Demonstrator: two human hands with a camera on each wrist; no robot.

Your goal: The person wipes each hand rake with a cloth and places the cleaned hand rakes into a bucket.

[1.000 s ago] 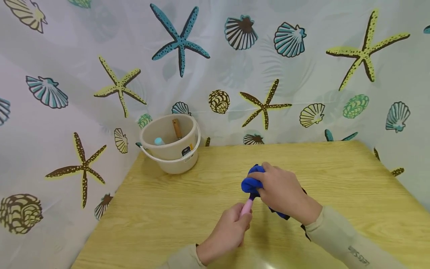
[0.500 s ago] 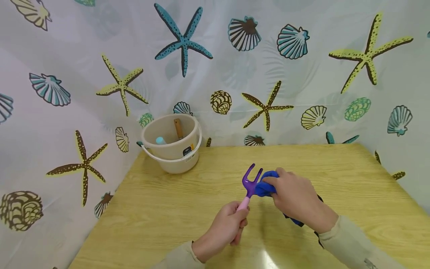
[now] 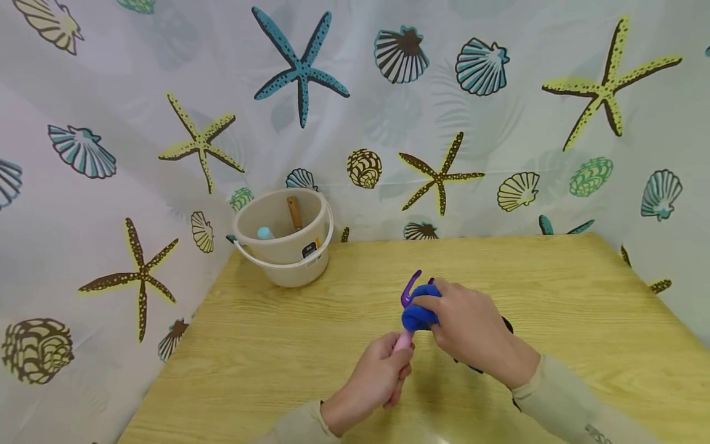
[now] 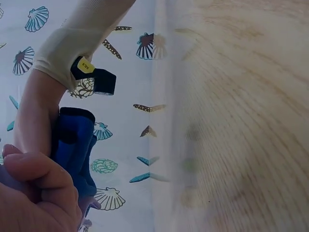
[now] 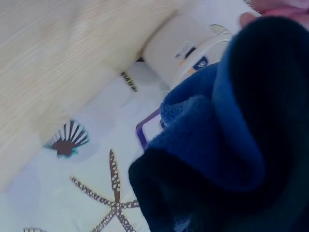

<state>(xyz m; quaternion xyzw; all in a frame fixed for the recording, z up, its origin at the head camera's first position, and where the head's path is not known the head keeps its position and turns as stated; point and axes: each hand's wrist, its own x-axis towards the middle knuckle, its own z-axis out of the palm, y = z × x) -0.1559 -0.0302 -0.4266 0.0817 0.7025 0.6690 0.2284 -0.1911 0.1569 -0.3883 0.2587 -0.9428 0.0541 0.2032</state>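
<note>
My left hand [image 3: 371,376] grips the pink handle of a small garden hand fork [image 3: 410,287], its purple prongs pointing up and away. With curled fingers my right hand [image 3: 471,327] holds a bunched blue cloth [image 3: 418,316] around the base of the prongs, just above the left hand. One prong shows well above the cloth and only the tip of another; the neck is covered. In the left wrist view the cloth [image 4: 75,150] hangs down beside the left hand [image 4: 38,193]. Dark-edged cloth folds [image 5: 207,135] fill much of the right wrist view, a purple prong [image 5: 140,133] beside them.
A beige bucket [image 3: 277,259] with a white handle stands at the table's back left. Inside are a wooden handle [image 3: 294,213] and something with a light-blue cap [image 3: 265,233]. Behind the wood-grain table [image 3: 266,345] hangs a shell-and-starfish curtain [image 3: 333,135].
The right hand's cloth first covered the prongs, then shifted right and bared them. Now it is back left, around their base. The left hand keeps its grip and has moved little.
</note>
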